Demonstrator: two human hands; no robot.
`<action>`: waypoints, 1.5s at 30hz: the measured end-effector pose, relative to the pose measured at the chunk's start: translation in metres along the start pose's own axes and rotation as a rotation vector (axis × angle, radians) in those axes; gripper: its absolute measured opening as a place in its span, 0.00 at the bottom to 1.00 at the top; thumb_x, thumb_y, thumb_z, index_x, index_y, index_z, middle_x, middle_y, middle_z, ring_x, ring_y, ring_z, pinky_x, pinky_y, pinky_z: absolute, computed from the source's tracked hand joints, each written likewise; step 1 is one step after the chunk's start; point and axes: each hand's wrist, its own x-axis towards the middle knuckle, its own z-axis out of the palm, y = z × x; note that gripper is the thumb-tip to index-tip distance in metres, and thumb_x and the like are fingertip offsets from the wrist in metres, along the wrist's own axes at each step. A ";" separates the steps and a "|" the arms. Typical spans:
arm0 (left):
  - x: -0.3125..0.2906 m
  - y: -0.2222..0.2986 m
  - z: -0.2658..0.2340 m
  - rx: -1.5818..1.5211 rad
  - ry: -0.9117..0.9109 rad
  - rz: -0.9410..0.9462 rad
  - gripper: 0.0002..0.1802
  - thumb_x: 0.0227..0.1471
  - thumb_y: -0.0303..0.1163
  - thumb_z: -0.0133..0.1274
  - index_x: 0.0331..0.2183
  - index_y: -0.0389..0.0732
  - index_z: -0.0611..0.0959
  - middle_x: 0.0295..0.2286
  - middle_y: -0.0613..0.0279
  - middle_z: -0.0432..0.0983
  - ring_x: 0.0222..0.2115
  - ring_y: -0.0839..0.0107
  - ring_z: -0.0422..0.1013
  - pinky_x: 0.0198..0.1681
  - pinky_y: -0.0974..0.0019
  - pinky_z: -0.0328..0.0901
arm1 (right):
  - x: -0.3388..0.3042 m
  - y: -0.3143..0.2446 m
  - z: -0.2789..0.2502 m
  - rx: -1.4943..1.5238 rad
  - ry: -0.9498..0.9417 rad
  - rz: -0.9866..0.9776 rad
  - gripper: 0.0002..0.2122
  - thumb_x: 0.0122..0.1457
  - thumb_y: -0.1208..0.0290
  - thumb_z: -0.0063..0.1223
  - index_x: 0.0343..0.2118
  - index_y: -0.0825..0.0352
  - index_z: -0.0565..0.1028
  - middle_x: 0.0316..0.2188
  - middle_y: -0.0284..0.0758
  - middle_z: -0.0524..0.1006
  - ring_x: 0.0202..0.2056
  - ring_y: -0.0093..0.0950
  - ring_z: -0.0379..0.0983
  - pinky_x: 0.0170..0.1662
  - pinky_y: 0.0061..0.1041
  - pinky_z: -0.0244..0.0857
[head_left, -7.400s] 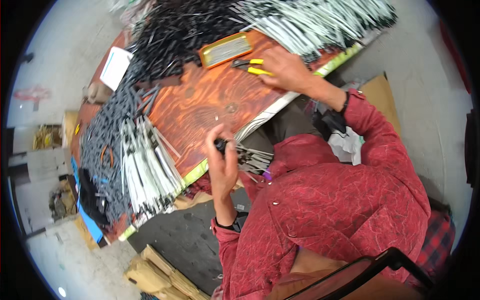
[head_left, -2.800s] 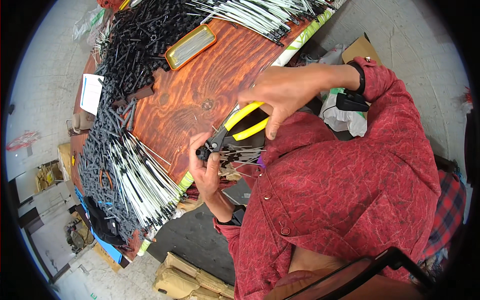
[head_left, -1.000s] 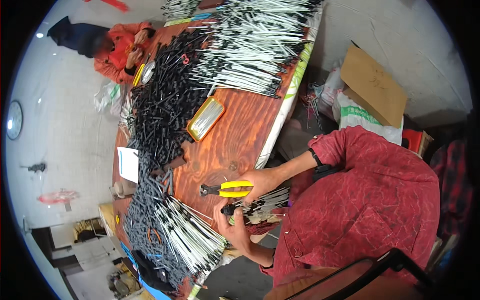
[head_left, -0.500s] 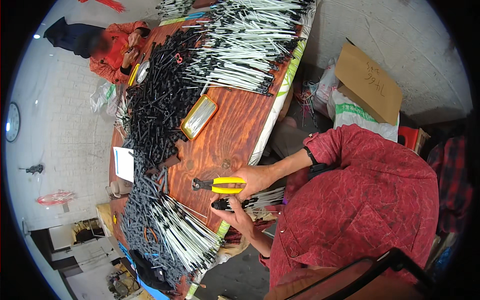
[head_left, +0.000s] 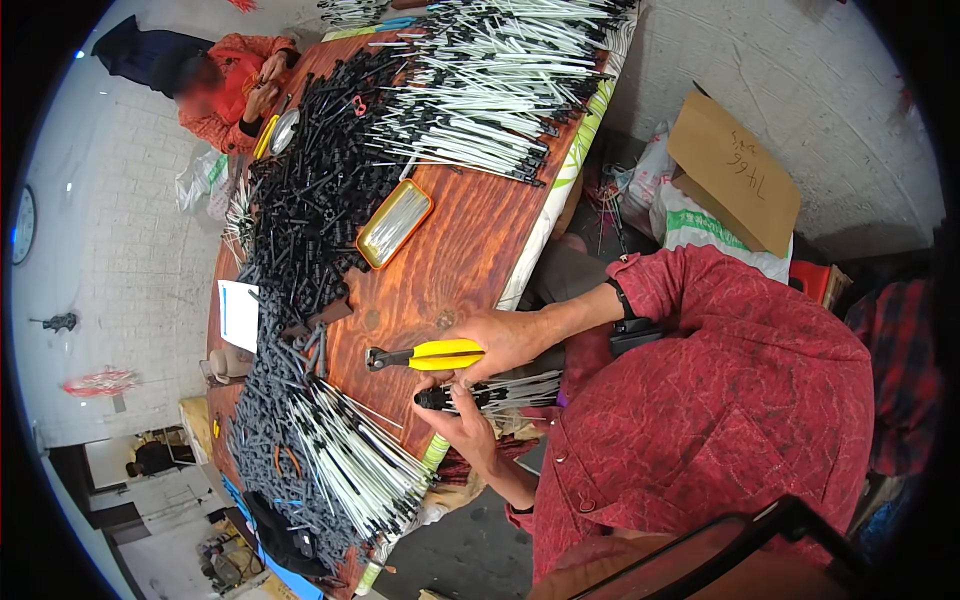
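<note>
My right hand (head_left: 508,342) is closed around yellow-handled end-cutting pliers (head_left: 445,355). Their dark jaws point away from me over the wooden table, and the two handles are squeezed close together. Just below, my left hand (head_left: 466,428) grips a bundle of thin white rods with black ends (head_left: 522,393). The black ends sit at the fingers, while the pale rods run back toward my shirt. On the table beside my left hand lies a fanned pile of white rods with black tips (head_left: 350,460).
Heaps of black plastic pieces (head_left: 320,190) and grey pieces (head_left: 270,420) cover the table (head_left: 460,240). A yellow-rimmed tray (head_left: 396,224) holds thin pale pieces. More white rods (head_left: 490,90) lie farther along. Another person (head_left: 225,95) works across the table. A cardboard box (head_left: 735,165) stands by the wall.
The pliers' handles have come together in my right hand. Both hands sit slightly farther left in the view, which itself has shifted a little.
</note>
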 end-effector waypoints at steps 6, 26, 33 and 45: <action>0.001 -0.012 -0.009 0.031 -0.065 0.009 0.20 0.61 0.25 0.48 0.53 0.34 0.64 0.46 0.56 0.64 0.46 0.69 0.63 0.53 0.65 0.60 | 0.004 -0.001 0.002 -0.219 0.191 -0.273 0.17 0.50 0.61 0.66 0.34 0.67 0.73 0.24 0.47 0.75 0.27 0.49 0.74 0.29 0.40 0.65; -0.002 -0.006 -0.002 -0.204 -0.121 -0.197 0.22 0.58 0.26 0.55 0.50 0.38 0.64 0.44 0.59 0.65 0.47 0.70 0.62 0.54 0.65 0.57 | 0.000 -0.005 0.007 0.199 0.086 0.161 0.21 0.54 0.72 0.63 0.50 0.70 0.71 0.34 0.33 0.80 0.32 0.24 0.76 0.37 0.25 0.71; 0.011 -0.015 -0.004 -0.215 -0.150 0.000 0.18 0.57 0.22 0.54 0.46 0.39 0.66 0.38 0.62 0.68 0.41 0.72 0.65 0.58 0.60 0.53 | 0.002 -0.011 -0.029 0.304 -0.030 0.270 0.26 0.52 0.74 0.61 0.54 0.76 0.67 0.28 0.31 0.76 0.24 0.18 0.70 0.29 0.20 0.67; 0.003 -0.006 0.002 -0.228 -0.111 -0.103 0.15 0.58 0.25 0.54 0.44 0.38 0.68 0.37 0.64 0.67 0.37 0.75 0.63 0.44 0.70 0.61 | 0.018 -0.001 -0.007 0.120 0.114 0.066 0.24 0.48 0.64 0.64 0.47 0.72 0.73 0.28 0.37 0.77 0.30 0.26 0.74 0.34 0.29 0.68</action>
